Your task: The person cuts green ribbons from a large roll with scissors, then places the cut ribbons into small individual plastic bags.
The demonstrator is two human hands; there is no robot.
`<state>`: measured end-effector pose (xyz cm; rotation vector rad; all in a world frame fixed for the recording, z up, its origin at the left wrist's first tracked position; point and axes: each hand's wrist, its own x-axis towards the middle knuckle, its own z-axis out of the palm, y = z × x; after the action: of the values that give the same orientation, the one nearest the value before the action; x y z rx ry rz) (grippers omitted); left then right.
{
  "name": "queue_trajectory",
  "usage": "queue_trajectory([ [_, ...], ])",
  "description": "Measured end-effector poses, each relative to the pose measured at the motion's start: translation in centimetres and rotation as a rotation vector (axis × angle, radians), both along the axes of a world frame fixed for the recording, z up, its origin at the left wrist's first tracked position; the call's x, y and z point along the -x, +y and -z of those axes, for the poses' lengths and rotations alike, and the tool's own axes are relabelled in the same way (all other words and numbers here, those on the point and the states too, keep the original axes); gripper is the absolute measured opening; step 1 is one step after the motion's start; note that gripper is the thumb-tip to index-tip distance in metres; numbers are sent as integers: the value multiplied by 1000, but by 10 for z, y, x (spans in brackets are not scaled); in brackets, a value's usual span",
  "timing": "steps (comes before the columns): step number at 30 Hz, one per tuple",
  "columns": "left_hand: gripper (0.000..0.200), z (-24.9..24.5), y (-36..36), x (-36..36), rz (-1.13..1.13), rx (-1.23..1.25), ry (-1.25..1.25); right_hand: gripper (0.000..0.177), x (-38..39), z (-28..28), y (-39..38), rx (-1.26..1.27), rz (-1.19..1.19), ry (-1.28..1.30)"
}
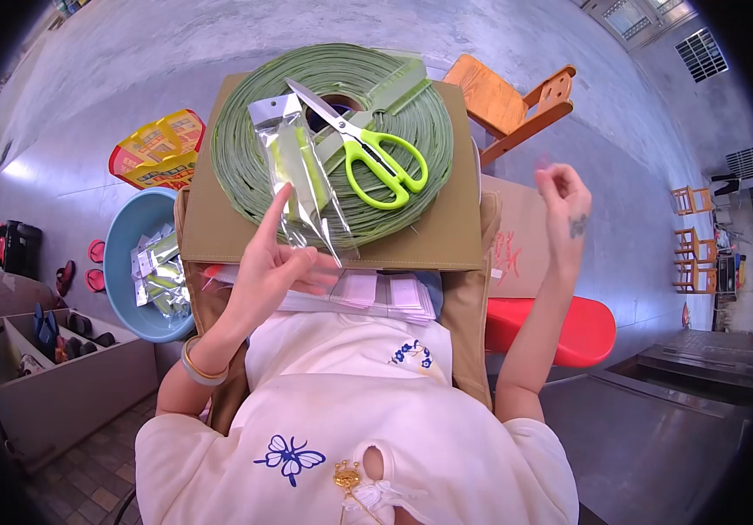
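Note:
A large flat roll of green strip (245, 166) lies on an olive-brown board (446, 249) in front of me. On the roll rest lime-handled scissors (385, 171), blades toward the upper left, and a clear green strip like a comb or ruler (398, 86). Left of the scissors is a clear plastic packet (293, 162) with a silver top and something green inside. My left hand (280, 267) is open at the packet's lower end, index finger stretched along it. Raised off to the right, my right hand (565, 192) has its fingers pinched; a faint pinkish blur shows beside them.
A stack of clear-and-white plastic bags (385, 296) lies by my lap. At left, a blue basin (118, 262) holds several filled packets, beside a red-yellow bag (162, 149). A wooden chair (503, 101), cardboard (525, 227) and a red stool (560, 331) stand at right.

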<state>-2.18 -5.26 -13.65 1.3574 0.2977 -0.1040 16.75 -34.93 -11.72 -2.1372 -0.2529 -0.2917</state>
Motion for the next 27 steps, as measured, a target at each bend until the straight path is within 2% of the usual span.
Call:
queue_trajectory([
  [1, 70, 3, 2, 3, 15, -54, 20, 13, -24, 29, -41, 148, 150, 11],
  [3, 71, 12, 5, 9, 42, -162, 60, 25, -56, 121, -119, 382, 372, 39],
  [5, 63, 17, 9, 12, -55, -233, 13, 23, -66, 213, -170, 377, 412, 474],
  [7, 57, 19, 19, 15, -125, -289, 5, 14, -38, 256, -157, 244, 556, 525],
  [8, 54, 22, 23, 16, -147, -443, -69, 13, -35, 288, -165, 420, 565, 492],
  [9, 52, 28, 27, 17, -169, -596, -143, 14, -29, 294, -160, 595, 569, 455],
  [11, 49, 36, 31, 17, -212, -897, -300, 13, -20, 301, -153, 533, 415, 637],
  [12, 51, 35, 29, 15, -206, -968, -366, 14, -17, 291, -147, 500, 336, 723],
  [15, 57, 34, 26, 5, -168, -1138, -529, 14, -29, 257, -138, 451, 414, 786],
  [16, 57, 37, 25, 2, -138, -1164, -560, 5, -33, 238, -137, 416, 413, 722],
  [20, 46, 49, 24, -10, -179, -1226, -783, 8, -40, 138, -119, 398, 346, 613],
  [22, 39, 46, 22, -17, -232, -1181, -852, 9, -28, 90, -96, 369, 300, 557],
  [24, 33, 36, 19, -17, -274, -1161, -889, 18, -13, 55, -60, 99, 154, 387],
  [26, 31, 32, 19, -17, -253, -1110, -994, 17, 10, 25, -8, -191, -94, 279],
  [27, 30, 30, 18, -16, -237, -1081, -1046, 17, 29, 18, 20, -245, -204, 237],
])
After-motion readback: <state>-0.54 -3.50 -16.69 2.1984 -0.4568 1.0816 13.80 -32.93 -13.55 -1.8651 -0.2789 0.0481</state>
